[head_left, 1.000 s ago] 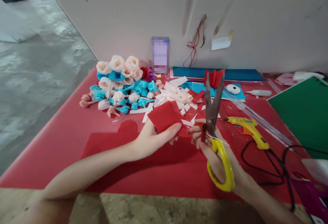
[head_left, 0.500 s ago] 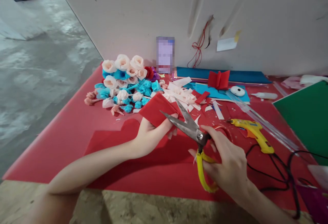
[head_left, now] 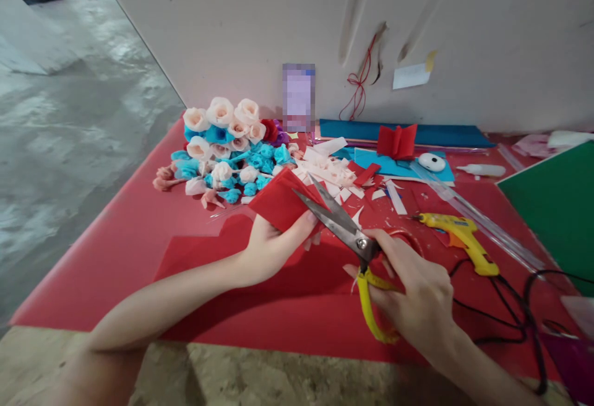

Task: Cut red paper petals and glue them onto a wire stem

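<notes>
My left hand (head_left: 273,245) pinches a folded piece of red crepe paper (head_left: 281,198), its thumb on top and the other fingers beneath. My right hand (head_left: 411,291) has its fingers through the yellow handles of a pair of scissors (head_left: 341,223). The blades are partly apart and lie across the right side of the red paper, close to my left thumb. Below my left hand, larger sheets of red paper (head_left: 195,263) rest on the red table.
Crepe-paper flowers (head_left: 220,133) crowd the back left beside pale paper scraps (head_left: 325,168). A phone (head_left: 298,96) leans on the wall. At the right are a yellow glue gun (head_left: 459,236) with a black cord, a white bottle (head_left: 482,170) and a green board (head_left: 557,208).
The scissor blades have closed partway, narrowing the gap between them over the red paper. My left hand keeps its hold, and the paper has shifted slightly left.
</notes>
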A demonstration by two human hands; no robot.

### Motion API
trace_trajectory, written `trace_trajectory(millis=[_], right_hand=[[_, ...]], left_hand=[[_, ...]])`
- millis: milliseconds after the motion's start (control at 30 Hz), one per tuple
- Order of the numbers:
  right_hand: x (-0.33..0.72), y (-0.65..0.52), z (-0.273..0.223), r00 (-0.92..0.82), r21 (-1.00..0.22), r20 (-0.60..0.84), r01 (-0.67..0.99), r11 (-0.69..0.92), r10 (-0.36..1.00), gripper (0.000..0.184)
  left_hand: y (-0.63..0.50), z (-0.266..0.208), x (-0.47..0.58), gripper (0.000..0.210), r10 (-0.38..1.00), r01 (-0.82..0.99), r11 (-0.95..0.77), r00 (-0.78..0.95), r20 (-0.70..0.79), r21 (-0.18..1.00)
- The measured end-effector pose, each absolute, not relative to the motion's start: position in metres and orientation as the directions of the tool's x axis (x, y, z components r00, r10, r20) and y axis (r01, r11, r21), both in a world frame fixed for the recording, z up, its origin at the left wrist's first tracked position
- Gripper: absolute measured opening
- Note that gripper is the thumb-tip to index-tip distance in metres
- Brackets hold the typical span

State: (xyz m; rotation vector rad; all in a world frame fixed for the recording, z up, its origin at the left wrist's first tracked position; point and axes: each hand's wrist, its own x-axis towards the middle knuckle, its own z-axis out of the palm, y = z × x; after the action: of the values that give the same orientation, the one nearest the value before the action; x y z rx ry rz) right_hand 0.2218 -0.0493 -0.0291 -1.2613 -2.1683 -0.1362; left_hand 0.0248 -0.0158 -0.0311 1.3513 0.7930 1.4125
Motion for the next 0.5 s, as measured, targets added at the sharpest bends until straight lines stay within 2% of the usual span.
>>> trace_trajectory(millis=[400, 500], right_hand=[[0.2208, -0.0483, -0.0246, -0.332, -0.225, 0.546, 0.826, 0.517, 0.769, 0.041], [0.2188, -0.0479, -0.0231, -0.296, -0.312, 0.536, 0.801, 0.511, 0.791, 0.031]], left_hand=[[-0.0162, -0.0235, 0.0266, 0.025, 0.955, -0.134, -0.263, 0.102, 0.278, 0.955], [-0.0158, -0.0222, 0.0273, 0.027, 0.96, -0.156, -0.246, 0.094, 0.262, 0.957]])
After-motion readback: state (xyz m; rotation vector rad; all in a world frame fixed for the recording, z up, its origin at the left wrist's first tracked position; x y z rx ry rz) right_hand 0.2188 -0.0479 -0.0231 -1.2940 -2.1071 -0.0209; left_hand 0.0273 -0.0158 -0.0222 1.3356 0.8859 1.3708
